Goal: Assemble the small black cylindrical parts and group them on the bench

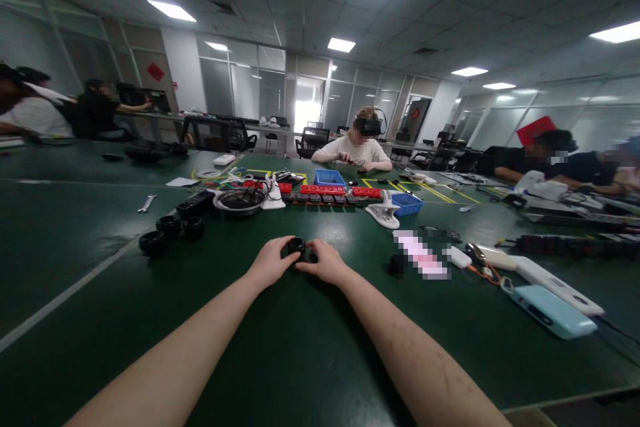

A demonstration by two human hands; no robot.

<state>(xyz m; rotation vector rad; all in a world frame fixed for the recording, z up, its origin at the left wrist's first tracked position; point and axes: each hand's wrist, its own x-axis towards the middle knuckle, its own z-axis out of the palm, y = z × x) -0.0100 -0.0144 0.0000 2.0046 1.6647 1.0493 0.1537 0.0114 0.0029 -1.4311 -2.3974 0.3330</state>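
Note:
Both hands meet low over the green table in front of me. My left hand [273, 263] is closed around a black ring-shaped part [296, 245], thumb and fingers on its side, its round opening facing up. Just beside it, my right hand [327, 263] curls its thumb and fingers about a small black piece [313, 257], mostly hidden by the fingers. To the left stand similar round black parts: one in front [154, 244], one behind it [169, 226] and one to the right [193, 227]. Another dark piece [397, 264] lies beyond my right hand.
Ahead are a metal bowl [220, 205], red trays [323, 189], blue bins [407, 204] and white stands [385, 212]. A wrench [147, 204] lies far left. A light-blue device [555, 310] and a white power strip [560, 285] are at right. A person [353, 147] works opposite.

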